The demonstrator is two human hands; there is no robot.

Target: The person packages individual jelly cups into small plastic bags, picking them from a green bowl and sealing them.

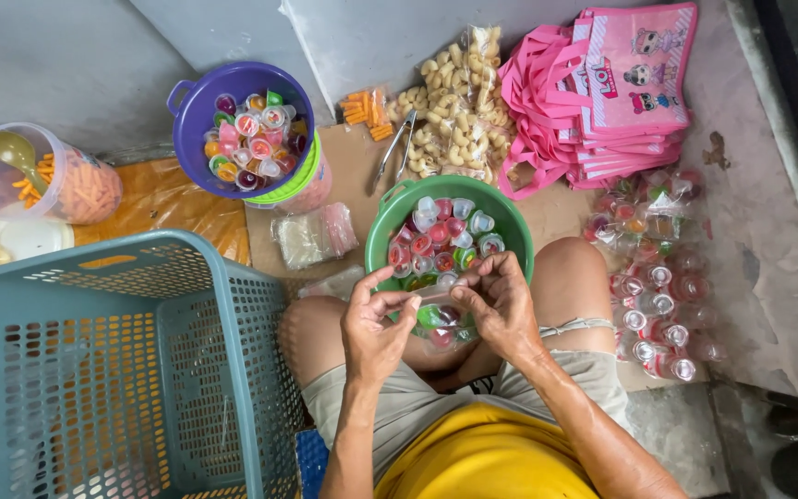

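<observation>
Pinching from both sides, the left hand (373,325) and the right hand (501,305) share one grip on a small clear bag (438,319) of jelly cups, fingertips clenched at its top edge. The bag sits low between the person's bare knees, just in front of a green bucket (510,214), and green, red and dark cups show through the plastic.

The green bucket is heaped with little sealed jelly cups (441,236) in red, pink, green and clear. Up and to the left stands a purple bucket (187,125) with a side handle, also full of mixed-colour cups, resting on a lime-rimmed tub. Further left, a clear round jar (11,185) holds orange stick snacks and a green scoop. A large blue-grey slatted basket (94,370) fills the lower left corner.

Between the buckets lies a flat clear packet (314,236). Behind the green bucket, metal tongs (394,148) lie beside a clear bag of pale curled snacks (459,111), with a small packet of orange sticks (367,109) just left of it. A fanned stack of pink gift bags (602,92) with cartoon doll prints lies at upper right. Below it, on the floor to the right of the knee, filled clear bags of cups (658,286) lie bunched together.
</observation>
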